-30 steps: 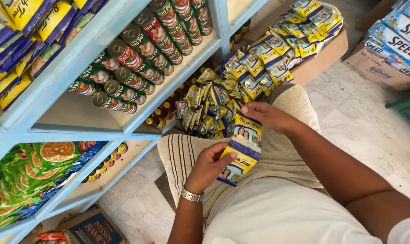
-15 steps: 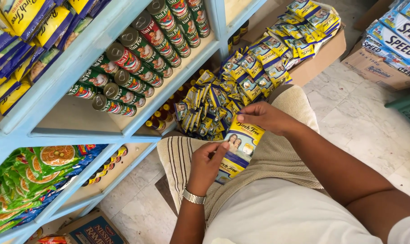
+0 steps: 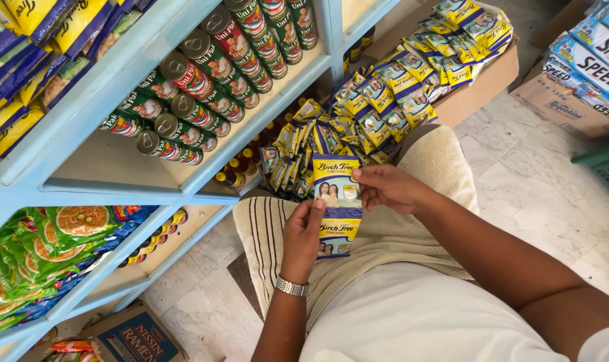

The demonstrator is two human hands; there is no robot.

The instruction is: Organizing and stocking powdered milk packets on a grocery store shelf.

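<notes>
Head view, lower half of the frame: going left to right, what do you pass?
Green noodle packets on the low shelf → left hand with a metal wristband → strip of yellow-and-blue sachets held in both hands → right hand → tiled floor → green crate at the edge.

A small shop: shelves [image 3: 103,114] stocked with cans [image 3: 210,67] and sachets [image 3: 378,114].

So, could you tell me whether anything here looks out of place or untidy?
Mostly tidy. The loose heap of yellow-and-blue sachets on the floor beside the shelf lies jumbled, unlike the rowed cans. The sachet strip in both hands looks intact.
</notes>
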